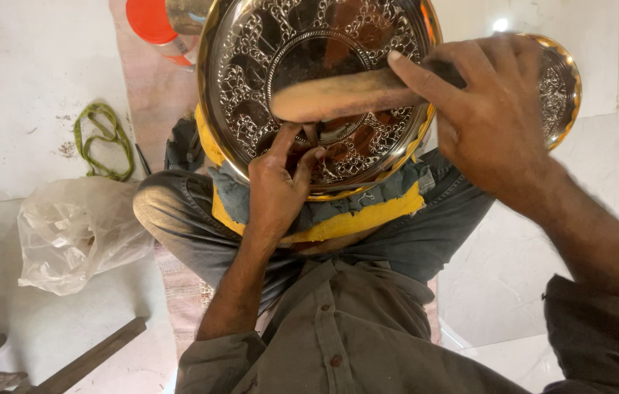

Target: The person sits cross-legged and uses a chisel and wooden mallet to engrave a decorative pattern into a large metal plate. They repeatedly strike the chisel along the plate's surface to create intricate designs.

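- The engraved metal plate [324, 95] is the biggest thing in view. It is round, shiny and gold-rimmed, rests on the person's lap and leans on a yellow-edged cushion [368, 215], its patterned face turned up toward the camera.
- The wooden mallet [339, 95] lies across the plate's face with its long axis running left to right. It is blurred, and its rounded end hangs over the plate's centre, right above the left fingers.
- The right hand [492, 117] sits to the right of the plate, fingers wrapped shut around the mallet's handle, forefinger stretched along it.
- The left hand [280, 182] is at the plate's lower middle and is the nearer hand to the worked spot. Its fingertips are pinched together on something small against the plate; I cannot tell what.
- A second plate [561, 87] shows behind the right hand.
- A clear plastic bag [68, 233] and a green cord [101, 142] lie on the floor, well to the left.
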A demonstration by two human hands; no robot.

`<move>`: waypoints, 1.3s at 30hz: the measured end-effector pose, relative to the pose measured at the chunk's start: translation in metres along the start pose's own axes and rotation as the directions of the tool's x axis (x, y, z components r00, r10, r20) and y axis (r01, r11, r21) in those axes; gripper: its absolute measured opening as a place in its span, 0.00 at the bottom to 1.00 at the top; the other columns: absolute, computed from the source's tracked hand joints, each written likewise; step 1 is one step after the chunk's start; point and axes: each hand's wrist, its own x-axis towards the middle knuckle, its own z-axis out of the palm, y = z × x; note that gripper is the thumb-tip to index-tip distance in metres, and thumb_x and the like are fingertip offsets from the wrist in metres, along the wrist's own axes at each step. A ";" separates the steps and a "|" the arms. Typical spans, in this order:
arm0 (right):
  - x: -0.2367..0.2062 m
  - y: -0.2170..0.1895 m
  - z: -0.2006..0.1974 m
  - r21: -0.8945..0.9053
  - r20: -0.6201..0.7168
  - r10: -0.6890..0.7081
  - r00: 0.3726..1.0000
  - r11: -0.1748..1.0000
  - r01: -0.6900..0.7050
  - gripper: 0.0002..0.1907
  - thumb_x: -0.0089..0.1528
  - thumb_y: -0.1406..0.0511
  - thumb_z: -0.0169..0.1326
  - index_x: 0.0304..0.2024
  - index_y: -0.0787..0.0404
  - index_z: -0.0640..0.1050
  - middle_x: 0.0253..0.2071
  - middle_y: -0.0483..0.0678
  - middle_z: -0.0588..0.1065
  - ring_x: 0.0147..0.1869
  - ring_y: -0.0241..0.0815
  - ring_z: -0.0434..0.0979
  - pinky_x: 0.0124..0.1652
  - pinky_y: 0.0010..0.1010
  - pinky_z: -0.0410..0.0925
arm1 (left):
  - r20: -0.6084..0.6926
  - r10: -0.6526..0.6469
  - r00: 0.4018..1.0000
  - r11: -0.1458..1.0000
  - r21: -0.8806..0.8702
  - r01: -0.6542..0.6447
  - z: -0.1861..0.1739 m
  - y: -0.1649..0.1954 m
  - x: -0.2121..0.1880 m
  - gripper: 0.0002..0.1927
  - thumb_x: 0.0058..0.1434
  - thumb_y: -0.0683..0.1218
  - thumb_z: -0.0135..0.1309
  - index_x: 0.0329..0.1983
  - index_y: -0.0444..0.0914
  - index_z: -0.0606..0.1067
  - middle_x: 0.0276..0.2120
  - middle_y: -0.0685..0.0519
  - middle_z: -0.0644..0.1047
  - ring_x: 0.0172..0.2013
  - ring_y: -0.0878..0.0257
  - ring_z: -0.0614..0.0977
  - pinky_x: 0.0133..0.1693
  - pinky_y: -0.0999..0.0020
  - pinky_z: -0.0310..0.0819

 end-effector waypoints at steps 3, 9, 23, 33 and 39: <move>-0.003 0.000 0.004 0.539 0.235 0.267 0.935 0.764 -0.354 0.31 0.66 0.72 0.55 0.72 0.50 0.70 0.54 0.56 0.70 0.56 0.52 0.69 0.56 0.49 0.66 | -0.006 0.027 1.000 0.999 -0.030 -0.027 0.000 -0.002 -0.001 0.22 0.65 0.35 0.60 0.61 0.40 0.72 0.43 0.48 0.85 0.44 0.63 0.89 0.43 0.69 0.85; -0.003 0.003 0.009 0.608 0.207 0.291 0.934 0.710 -0.356 0.29 0.69 0.71 0.54 0.73 0.51 0.68 0.56 0.57 0.69 0.56 0.49 0.69 0.52 0.42 0.67 | 0.005 0.062 0.998 0.997 -0.045 -0.061 0.000 -0.004 -0.001 0.24 0.66 0.34 0.58 0.64 0.41 0.71 0.46 0.49 0.84 0.48 0.62 0.88 0.45 0.69 0.85; -0.003 0.002 0.004 0.346 0.110 0.153 0.982 0.920 -0.182 0.30 0.66 0.74 0.56 0.70 0.52 0.73 0.55 0.55 0.73 0.56 0.53 0.71 0.58 0.48 0.64 | -0.039 0.086 0.996 0.996 -0.030 -0.087 0.000 -0.002 0.001 0.24 0.64 0.34 0.60 0.62 0.39 0.72 0.46 0.47 0.83 0.44 0.62 0.89 0.43 0.69 0.84; 0.001 0.002 0.002 -0.068 0.065 -0.032 0.997 0.997 0.037 0.30 0.59 0.70 0.61 0.64 0.48 0.77 0.51 0.47 0.75 0.53 0.44 0.73 0.54 0.42 0.66 | -0.019 0.082 0.996 0.996 -0.035 -0.083 0.000 -0.003 -0.001 0.25 0.66 0.35 0.58 0.65 0.40 0.70 0.48 0.48 0.83 0.49 0.62 0.88 0.47 0.68 0.85; -0.002 -0.001 -0.006 0.251 0.039 0.100 0.994 0.962 -0.107 0.31 0.65 0.74 0.58 0.71 0.55 0.75 0.53 0.55 0.73 0.56 0.51 0.71 0.56 0.44 0.67 | -0.044 0.046 0.998 0.998 -0.033 -0.047 0.001 -0.007 -0.004 0.24 0.65 0.35 0.60 0.63 0.39 0.71 0.49 0.46 0.83 0.47 0.63 0.88 0.45 0.69 0.85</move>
